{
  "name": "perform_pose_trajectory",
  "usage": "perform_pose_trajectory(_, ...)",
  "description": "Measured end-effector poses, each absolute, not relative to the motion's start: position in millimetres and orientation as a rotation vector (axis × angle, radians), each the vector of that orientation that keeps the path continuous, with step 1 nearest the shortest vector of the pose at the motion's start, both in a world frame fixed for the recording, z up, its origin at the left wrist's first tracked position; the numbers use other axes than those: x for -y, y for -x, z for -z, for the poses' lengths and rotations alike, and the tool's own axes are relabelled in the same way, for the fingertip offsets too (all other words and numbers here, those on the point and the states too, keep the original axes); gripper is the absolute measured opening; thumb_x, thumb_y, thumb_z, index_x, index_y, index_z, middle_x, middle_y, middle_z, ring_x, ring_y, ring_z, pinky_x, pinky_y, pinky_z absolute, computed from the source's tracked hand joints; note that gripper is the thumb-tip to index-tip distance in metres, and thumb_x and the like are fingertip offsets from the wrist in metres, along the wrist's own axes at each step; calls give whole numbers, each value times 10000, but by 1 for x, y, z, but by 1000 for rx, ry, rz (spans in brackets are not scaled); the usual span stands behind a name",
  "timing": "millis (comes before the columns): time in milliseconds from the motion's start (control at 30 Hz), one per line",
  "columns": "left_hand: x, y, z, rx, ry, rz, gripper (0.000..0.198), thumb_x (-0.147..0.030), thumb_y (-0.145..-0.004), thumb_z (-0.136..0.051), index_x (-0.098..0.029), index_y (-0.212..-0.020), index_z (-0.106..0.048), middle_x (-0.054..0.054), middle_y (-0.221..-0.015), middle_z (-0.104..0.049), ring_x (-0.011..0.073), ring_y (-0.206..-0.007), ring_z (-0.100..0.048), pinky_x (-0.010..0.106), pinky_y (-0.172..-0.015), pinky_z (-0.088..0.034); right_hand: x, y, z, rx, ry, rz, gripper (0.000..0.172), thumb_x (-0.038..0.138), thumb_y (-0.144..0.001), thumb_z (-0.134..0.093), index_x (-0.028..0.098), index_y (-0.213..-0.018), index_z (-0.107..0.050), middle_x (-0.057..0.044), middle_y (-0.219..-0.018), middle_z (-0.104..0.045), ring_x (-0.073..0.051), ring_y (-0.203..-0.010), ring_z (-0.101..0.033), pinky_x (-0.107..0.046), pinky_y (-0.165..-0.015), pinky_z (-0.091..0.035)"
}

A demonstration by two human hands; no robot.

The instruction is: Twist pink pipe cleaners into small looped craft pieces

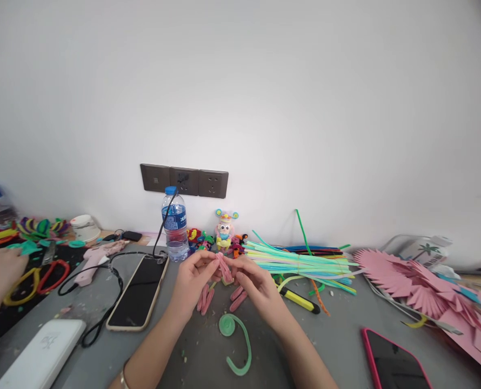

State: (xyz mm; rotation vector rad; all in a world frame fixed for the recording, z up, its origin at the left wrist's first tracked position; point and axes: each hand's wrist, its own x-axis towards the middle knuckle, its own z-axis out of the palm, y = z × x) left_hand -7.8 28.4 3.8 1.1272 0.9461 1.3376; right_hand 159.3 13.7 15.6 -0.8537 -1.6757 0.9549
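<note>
Between my fingertips is a bundle of pink pipe cleaners (224, 268), folded into loops. My left hand (198, 276) pinches its upper left side, and my right hand (253, 283) grips it from the right. More pink folded pipe cleaners (206, 299) lie on the grey table just below my left fingers. Another pink pair (238, 297) rests beside my right fingers. Nearer to me is a green pipe cleaner (227, 325) coiled into a flat spiral with a long curved tail.
A phone (138, 294), water bottle (175, 227) and glue gun (97, 259) stand left; scissors (48, 278) lie farther left near another person's hand (5, 275). A small figure (224, 229) stands behind my hands. Rightward are pipe cleaners (301, 259), a yellow cutter (299, 300), a pink-cased phone (394, 359) and folded pink paper (419, 286).
</note>
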Motion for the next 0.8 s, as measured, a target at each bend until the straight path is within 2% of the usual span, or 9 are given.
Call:
perform_pose_trajectory(367,-26,5,-8,-901,-1178,-1291,212,-372,-738,-722,-176,-784,-657,13,-719,-684,147,-666,-647,239,-632,-545,-18,-158,-8,1507,797,-1161,257,398,-906,-523,210,-1013,-662,-26,-778,-594,-160,-658,-567,-284,-623,-497)
perform_pose_trajectory(633,-25,4,-9,-899,-1186,-1249,219,-392,-747,-701,-187,-796,-643,12,-733,-665,151,-643,-646,245,-598,-545,-17,-159,-9,1521,828,-1114,272,423,-902,-528,208,-1007,-656,-35,-788,-596,-165,-674,-559,-284,-632,-481)
perform_pose_trajectory(800,-27,5,-6,-892,-1203,-1246,207,-395,-760,-680,-195,-777,-627,14,-730,-647,158,-663,-647,245,-599,-546,-17,-157,-7,1613,867,-965,271,384,-924,-495,220,-1030,-682,-50,-822,-574,-180,-700,-551,-292,-613,-474)
